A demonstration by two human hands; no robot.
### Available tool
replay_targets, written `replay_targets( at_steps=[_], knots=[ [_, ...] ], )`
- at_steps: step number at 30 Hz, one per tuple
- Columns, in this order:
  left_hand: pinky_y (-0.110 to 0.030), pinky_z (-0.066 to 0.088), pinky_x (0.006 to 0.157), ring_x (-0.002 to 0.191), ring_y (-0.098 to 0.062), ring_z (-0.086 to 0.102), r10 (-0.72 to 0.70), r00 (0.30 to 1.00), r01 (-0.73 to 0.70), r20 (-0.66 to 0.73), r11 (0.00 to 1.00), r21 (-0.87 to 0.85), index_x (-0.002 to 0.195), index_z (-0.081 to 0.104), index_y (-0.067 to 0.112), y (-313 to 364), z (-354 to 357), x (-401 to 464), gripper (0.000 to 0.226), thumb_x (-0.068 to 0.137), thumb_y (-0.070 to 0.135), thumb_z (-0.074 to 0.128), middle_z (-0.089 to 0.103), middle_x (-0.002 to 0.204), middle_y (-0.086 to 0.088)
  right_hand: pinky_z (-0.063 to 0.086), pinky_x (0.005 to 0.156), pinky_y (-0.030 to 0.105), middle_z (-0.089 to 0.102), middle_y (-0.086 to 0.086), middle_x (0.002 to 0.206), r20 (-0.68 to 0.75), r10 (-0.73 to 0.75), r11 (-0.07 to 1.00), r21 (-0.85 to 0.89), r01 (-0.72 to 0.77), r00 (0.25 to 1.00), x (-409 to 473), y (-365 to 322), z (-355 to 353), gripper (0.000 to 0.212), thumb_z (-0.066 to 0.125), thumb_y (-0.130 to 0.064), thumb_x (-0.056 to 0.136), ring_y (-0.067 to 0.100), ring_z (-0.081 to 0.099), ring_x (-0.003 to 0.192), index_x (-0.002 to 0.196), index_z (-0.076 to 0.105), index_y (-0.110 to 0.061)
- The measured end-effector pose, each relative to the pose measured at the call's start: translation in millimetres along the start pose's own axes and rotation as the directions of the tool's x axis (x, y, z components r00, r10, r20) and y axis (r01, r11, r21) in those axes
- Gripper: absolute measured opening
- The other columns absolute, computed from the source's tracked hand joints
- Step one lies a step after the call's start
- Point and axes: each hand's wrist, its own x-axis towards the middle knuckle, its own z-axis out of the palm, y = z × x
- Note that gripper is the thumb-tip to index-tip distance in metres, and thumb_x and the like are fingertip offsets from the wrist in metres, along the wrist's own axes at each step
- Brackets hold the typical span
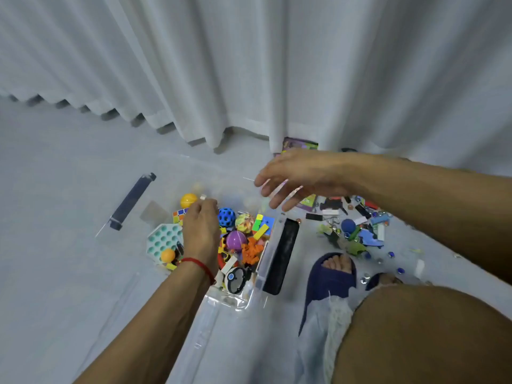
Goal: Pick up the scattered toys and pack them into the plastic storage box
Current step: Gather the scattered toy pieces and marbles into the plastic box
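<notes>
White pleated curtains [249, 65] hang across the far side of the scene, ending just above a pale grey floor [55, 189]. On the floor at the centre sits a clear plastic storage box [249, 297] with black clip handles, one on its left side [133, 202] and one on its right side [281, 256]. The box already holds many toys: a yellow ball [188, 200], a blue ball full of holes [226, 217], a purple plastic egg [236, 241], a white and teal bubble-pop pad [163, 239], a small orange ball [168, 255], orange building pieces [252, 250] and a multicoloured twisty cube [178, 216].

The person's left hand [201, 231], with a red string bracelet [198, 266] at the wrist, reaches over the box with fingers curled together, pinching a small white piece [203, 197] above the toys. The right hand [296, 176] hovers over the far right edge of the box, palm down, fingers spread loosely and grasping nothing (it is slightly blurred).

To the right of the box, a scatter of small toys [357, 228] lies on the floor, among them a dark blue ball [348, 225], black and white blocks and glass beads. A purple printed card packet [300, 144] pokes out beneath the curtain hem at the far side. Near the box, a foot in a navy open-toed slipper [329, 284] rests on the floor, with a bare knee [421, 336] at the near right.
</notes>
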Motion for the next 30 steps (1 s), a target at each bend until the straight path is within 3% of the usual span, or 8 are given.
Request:
replay_targets(
  at_steps=[5, 12, 17, 21, 23, 25, 27, 30],
  knots=[
    [-0.030, 0.055, 0.068, 0.081, -0.021, 0.065, 0.069, 0.959, -0.042, 0.274, 0.994, -0.105, 0.104, 0.063, 0.005, -8, 54, -40, 0.015, 0.093, 0.006, 0.052, 0.069, 0.097, -0.014, 0.059, 0.073, 0.034, 0.071, 0.009, 0.104, -0.200, 0.103, 0.943, -0.291, -0.160, 0.974, -43, 71, -84, 0.024, 0.057, -0.032, 0.098, 0.024, 0.071, 0.084, 0.107, 0.068, -0.013],
    [-0.044, 0.060, 0.078, 0.077, -0.020, 0.066, -0.039, 0.787, -0.187, 0.615, 0.936, 0.299, 0.092, 0.067, 0.015, -73, 156, -67, 0.012, 0.088, 0.005, 0.062, 0.071, 0.086, -0.005, 0.044, 0.080, 0.026, 0.065, -0.004, 0.115, -0.239, 0.202, 0.732, -0.608, -0.308, 0.950, -79, 231, -94, 0.025, 0.062, -0.027, 0.093, 0.011, 0.059, 0.094, 0.117, 0.065, -0.023],
    [-0.032, 0.059, 0.077, 0.087, -0.017, 0.067, -0.040, 0.742, -0.388, 0.669, 0.789, 0.477, 0.089, 0.065, 0.020, -128, 214, -58, 0.019, 0.082, 0.003, 0.064, 0.070, 0.090, 0.003, 0.047, 0.082, 0.035, 0.052, 0.002, 0.127, -0.200, 0.138, 0.675, -0.697, -0.240, 0.970, -46, 329, -37, 0.042, 0.060, -0.027, 0.090, 0.023, 0.056, 0.109, 0.131, 0.051, -0.026],
    [-0.038, 0.061, 0.067, 0.077, -0.017, 0.068, -0.026, 0.776, -0.389, 0.631, 0.767, 0.510, 0.087, 0.062, 0.026, -156, 240, -46, 0.020, 0.082, 0.008, 0.065, 0.068, 0.087, 0.005, 0.039, 0.068, 0.033, 0.044, 0.006, 0.123, -0.328, 0.065, 0.699, -0.659, -0.277, 0.943, -14, 369, -1, 0.043, 0.066, -0.030, 0.085, 0.025, 0.057, 0.100, 0.123, 0.049, -0.020],
    [-0.038, 0.061, 0.064, 0.075, -0.018, 0.068, -0.004, 0.795, -0.389, 0.607, 0.763, 0.516, 0.089, 0.062, 0.028, -168, 249, -38, 0.021, 0.083, 0.008, 0.063, 0.069, 0.086, 0.005, 0.045, 0.071, 0.035, 0.042, 0.009, 0.124, -0.389, 0.052, 0.699, -0.643, -0.312, 0.920, 0, 384, 10, 0.049, 0.072, -0.025, 0.081, 0.026, 0.057, 0.101, 0.123, 0.048, -0.018],
    [-0.026, 0.059, 0.068, 0.077, -0.013, 0.067, 0.079, 0.801, -0.455, 0.593, 0.724, 0.519, 0.091, 0.063, 0.026, -178, 257, -30, 0.021, 0.084, 0.006, 0.060, 0.069, 0.087, 0.005, 0.050, 0.079, 0.038, 0.041, 0.012, 0.128, -0.393, 0.015, 0.707, -0.646, -0.288, 0.919, 10, 396, 18, 0.053, 0.075, -0.013, 0.077, 0.027, 0.056, 0.103, 0.124, 0.048, -0.014],
    [-0.007, 0.047, 0.066, 0.078, -0.004, 0.062, 0.176, 0.778, -0.549, 0.603, 0.657, 0.516, 0.096, 0.064, 0.022, -184, 266, -26, 0.020, 0.085, 0.006, 0.061, 0.067, 0.091, 0.005, 0.048, 0.085, 0.037, 0.042, 0.012, 0.127, -0.393, -0.032, 0.754, -0.613, -0.236, 0.919, 15, 402, 21, 0.046, 0.070, -0.005, 0.080, 0.027, 0.054, 0.105, 0.121, 0.051, -0.011],
    [-0.011, 0.047, 0.066, 0.076, -0.005, 0.058, 0.255, 0.661, -0.704, 0.706, 0.536, 0.466, 0.102, 0.063, 0.019, -195, 282, -24, 0.022, 0.084, 0.007, 0.065, 0.063, 0.095, 0.004, 0.043, 0.083, 0.032, 0.045, 0.008, 0.120, -0.483, -0.034, 0.871, -0.444, -0.211, 0.875, 8, 402, 14, 0.030, 0.064, -0.010, 0.087, 0.022, 0.053, 0.101, 0.115, 0.056, -0.011]
  ],
)
